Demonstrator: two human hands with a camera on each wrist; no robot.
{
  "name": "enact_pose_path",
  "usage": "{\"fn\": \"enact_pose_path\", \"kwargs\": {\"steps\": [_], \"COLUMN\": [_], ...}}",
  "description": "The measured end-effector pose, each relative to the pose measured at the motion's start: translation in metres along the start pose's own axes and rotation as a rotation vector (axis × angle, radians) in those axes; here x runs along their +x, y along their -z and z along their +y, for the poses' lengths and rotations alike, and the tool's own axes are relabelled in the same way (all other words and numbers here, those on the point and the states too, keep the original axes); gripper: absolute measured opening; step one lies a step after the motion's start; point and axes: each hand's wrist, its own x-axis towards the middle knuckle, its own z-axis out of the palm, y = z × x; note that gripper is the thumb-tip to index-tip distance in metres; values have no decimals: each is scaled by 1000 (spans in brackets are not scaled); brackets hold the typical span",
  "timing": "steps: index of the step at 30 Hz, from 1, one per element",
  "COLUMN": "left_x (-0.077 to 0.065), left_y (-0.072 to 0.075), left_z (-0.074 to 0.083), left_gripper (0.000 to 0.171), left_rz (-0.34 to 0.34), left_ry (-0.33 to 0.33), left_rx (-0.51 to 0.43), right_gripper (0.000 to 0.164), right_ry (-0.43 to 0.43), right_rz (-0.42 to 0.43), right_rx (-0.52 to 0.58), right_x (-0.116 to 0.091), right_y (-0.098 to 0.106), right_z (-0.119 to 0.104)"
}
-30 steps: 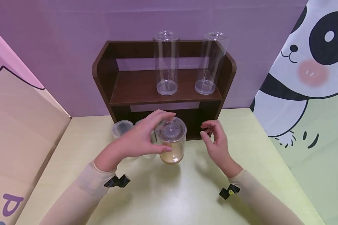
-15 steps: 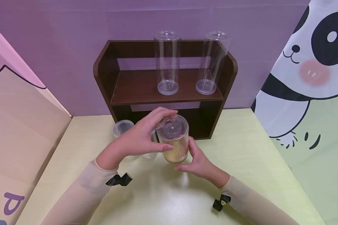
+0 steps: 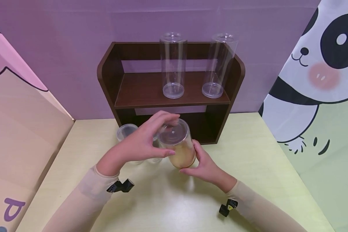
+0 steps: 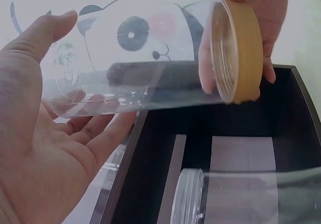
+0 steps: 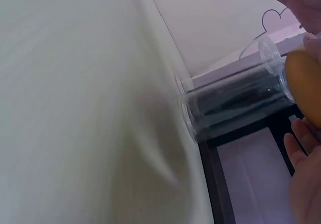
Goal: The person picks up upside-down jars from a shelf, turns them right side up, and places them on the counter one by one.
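Note:
A clear plastic jar point(image 3: 178, 137) is held base-up over the table, tilted with its yellow screw lid point(image 4: 248, 53) at the lower end. My left hand point(image 3: 145, 141) curls its thumb and fingers round the base end from the left. Down at the lid end, my right hand point(image 3: 206, 167) grips from the right, thumb in front. In the left wrist view, fingers of the right hand point(image 4: 271, 18) wrap the lid, and the jar appears see-through with nothing inside. The right wrist view catches the lid's flat orange-yellow face point(image 5: 303, 86) between the hands at the frame's edge.
Behind the jar stands a dark brown two-tier shelf point(image 3: 150, 104). Two tall clear jars, one near the middle point(image 3: 174, 71) and one at the right point(image 3: 217, 71), stand on its upper tier. Left of the held jar, partly behind my left hand, another clear jar point(image 3: 127, 131) stands beside a further jar point(image 3: 154, 158).
My right hand has come in from the right and taken hold of the lid end. The jar has tilted, its base leaning left and its lid end swinging right. My left hand stays at the base.

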Motion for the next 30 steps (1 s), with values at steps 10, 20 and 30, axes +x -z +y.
{"fn": "enact_pose_path", "kwargs": {"steps": [10, 20, 30], "left_x": [-17, -37, -45], "left_y": [7, 9, 6], "left_z": [-8, -14, -21], "left_gripper": [94, 88, 84], "left_rz": [13, 49, 61], "left_ry": [52, 109, 119], "left_rx": [-83, -59, -60], "right_gripper": [97, 86, 81], "right_ry": [56, 179, 214], "right_rz": [-23, -41, -16], "right_rx": [5, 41, 137], "right_x": [3, 10, 22], "right_y": [25, 48, 68], "right_z": [-6, -17, -39]}}
